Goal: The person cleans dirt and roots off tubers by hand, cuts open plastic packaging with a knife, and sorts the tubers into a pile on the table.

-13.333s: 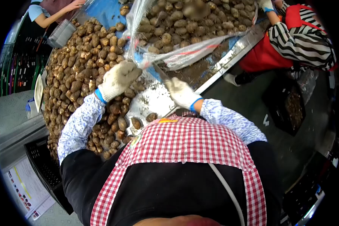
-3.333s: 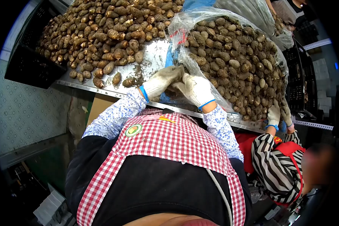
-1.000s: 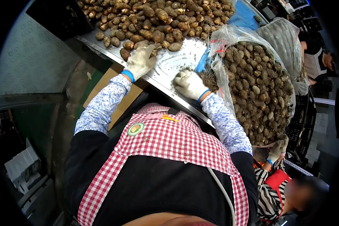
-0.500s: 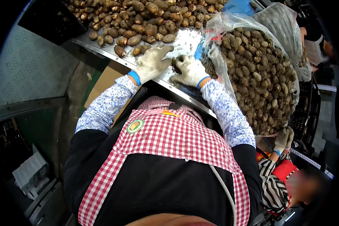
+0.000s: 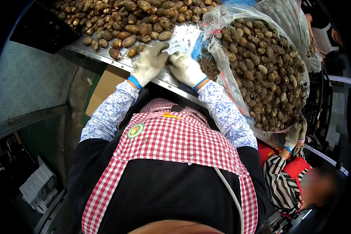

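Taro corms [image 5: 132,29] in 1 loose heap on 1 metal table [image 5: 183,38]; 1 gloved left hand [image 5: 148,65], half-bent, just beside 1 gloved right hand [image 5: 188,69], curled, grips impossible to tell.

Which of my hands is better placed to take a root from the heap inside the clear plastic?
Probably your right hand: it is nearer the heap inside the clear plastic. Your left hand is farther away, closer to the loose pile. Whether your right hand grips something is unclear.
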`<state>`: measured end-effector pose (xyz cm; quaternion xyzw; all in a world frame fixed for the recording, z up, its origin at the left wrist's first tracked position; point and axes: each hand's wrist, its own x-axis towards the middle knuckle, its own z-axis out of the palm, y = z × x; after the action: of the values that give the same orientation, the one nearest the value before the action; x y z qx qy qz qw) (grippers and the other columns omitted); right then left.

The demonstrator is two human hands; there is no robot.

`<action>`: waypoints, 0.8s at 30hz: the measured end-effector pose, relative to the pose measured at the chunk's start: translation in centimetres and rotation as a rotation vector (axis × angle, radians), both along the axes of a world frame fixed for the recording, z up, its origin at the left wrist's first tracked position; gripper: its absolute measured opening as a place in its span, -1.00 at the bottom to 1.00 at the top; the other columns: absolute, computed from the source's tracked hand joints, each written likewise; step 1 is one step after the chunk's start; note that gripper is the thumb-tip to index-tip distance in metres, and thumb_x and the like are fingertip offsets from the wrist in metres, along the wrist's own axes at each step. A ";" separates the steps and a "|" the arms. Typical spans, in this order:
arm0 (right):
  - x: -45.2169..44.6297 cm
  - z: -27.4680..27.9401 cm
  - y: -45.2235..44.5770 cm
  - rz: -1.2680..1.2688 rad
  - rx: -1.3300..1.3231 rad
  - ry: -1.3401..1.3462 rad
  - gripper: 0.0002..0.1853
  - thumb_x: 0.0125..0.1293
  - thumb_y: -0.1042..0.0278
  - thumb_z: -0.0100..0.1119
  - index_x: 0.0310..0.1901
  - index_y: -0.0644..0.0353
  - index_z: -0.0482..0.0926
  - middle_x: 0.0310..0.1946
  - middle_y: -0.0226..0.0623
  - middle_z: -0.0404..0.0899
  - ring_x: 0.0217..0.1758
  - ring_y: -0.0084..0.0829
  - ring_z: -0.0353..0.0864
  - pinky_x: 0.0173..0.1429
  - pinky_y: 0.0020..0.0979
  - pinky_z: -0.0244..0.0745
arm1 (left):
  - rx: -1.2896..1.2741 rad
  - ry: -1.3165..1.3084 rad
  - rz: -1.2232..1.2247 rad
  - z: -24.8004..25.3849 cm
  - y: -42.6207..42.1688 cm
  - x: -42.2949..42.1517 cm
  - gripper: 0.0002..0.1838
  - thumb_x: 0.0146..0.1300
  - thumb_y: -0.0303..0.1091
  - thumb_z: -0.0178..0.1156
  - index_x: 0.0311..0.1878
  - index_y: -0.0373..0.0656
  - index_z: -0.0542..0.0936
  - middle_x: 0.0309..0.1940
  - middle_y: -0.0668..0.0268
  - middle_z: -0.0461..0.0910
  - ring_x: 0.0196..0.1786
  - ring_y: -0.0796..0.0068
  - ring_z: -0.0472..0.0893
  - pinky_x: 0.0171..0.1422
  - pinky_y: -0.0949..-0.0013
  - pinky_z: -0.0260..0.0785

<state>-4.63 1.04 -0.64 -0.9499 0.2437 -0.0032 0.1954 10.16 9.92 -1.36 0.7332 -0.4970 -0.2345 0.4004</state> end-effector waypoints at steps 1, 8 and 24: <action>0.1 1.6 -0.3 -0.113 0.070 0.060 -0.76 0.31 0.26 0.23 -0.12 0.24 0.58 -0.14 -0.03 0.57 -0.13 -0.17 0.65 0.00 -0.19 0.60 | 0.007 0.074 0.038 0.5 -0.1 0.3 -0.65 0.33 -0.40 0.14 0.16 -0.25 0.58 0.08 0.00 0.62 0.08 0.21 0.65 0.22 0.27 0.52; -11.1 0.3 -5.0 -0.227 -0.164 0.074 -0.67 0.29 0.13 0.26 -0.04 0.19 0.59 0.07 0.04 0.55 0.07 0.02 0.60 0.09 -0.09 0.55 | 0.078 0.051 -0.021 -1.1 -0.6 -0.1 -0.61 0.33 -0.34 0.14 0.19 -0.24 0.57 0.07 0.06 0.64 0.10 0.24 0.64 0.22 0.31 0.47; -18.1 -1.1 0.2 -0.808 -0.108 -0.067 -0.68 0.22 0.10 0.28 -0.17 0.18 0.58 -0.21 0.02 0.65 -0.08 -0.04 0.68 0.01 -0.06 0.57 | 0.068 -0.176 -0.700 -2.8 -6.9 -10.9 -0.45 0.13 -0.46 0.18 0.25 -0.34 0.43 -0.04 -0.15 0.59 0.04 -0.09 0.60 0.17 0.09 0.46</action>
<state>-22.74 1.25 -1.72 -0.7861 0.5902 -0.1236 0.1361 -0.70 3.07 -4.19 0.5488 -0.7425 -0.3099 0.2269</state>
